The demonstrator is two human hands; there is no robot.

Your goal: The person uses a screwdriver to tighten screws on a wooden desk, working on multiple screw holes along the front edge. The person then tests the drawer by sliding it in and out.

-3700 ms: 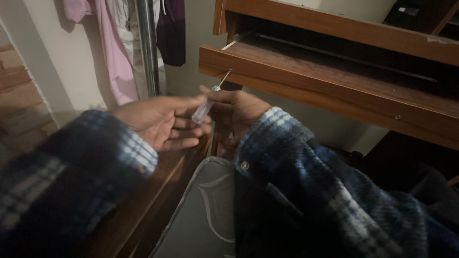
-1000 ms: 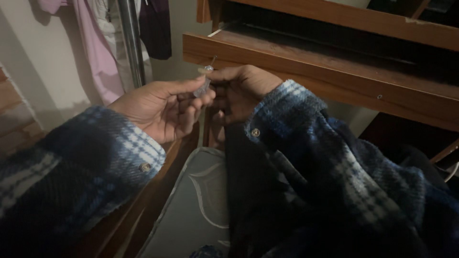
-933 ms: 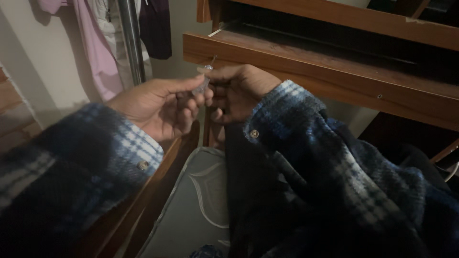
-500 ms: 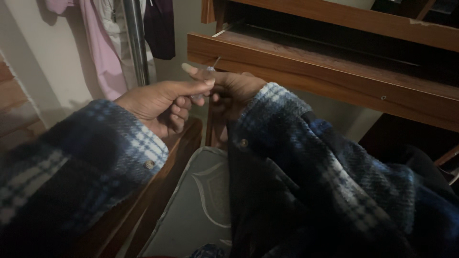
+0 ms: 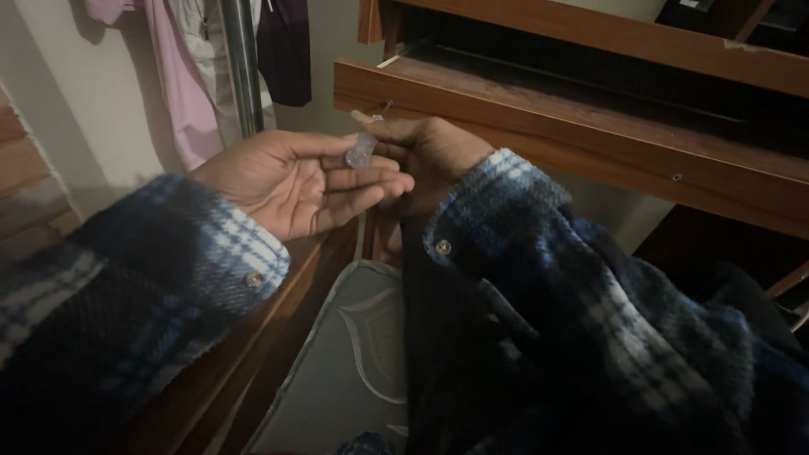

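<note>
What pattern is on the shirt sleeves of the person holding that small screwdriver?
Blue and white plaid, on both sleeves; the head view, the only one, shows it. The right hand holds the screwdriver.

Dim room, light weak and cool. Pale plaster wall (image 5: 93, 101) across the upper left of the frame, with a band of reddish brick (image 5: 21, 181) at the far left edge. Upright metal pole (image 5: 240, 67) near the top centre; pink garment (image 5: 181, 76) hanging just left of it, dark purple garment (image 5: 286, 50) just right. Brown wooden shelving (image 5: 590, 135) slanting across the upper right, dark recess between its boards, one small screw hole in the front edge. Grey quilted mattress (image 5: 354, 371) at the bottom centre, set beside a wooden frame rail (image 5: 244, 362) at lower left.
</note>
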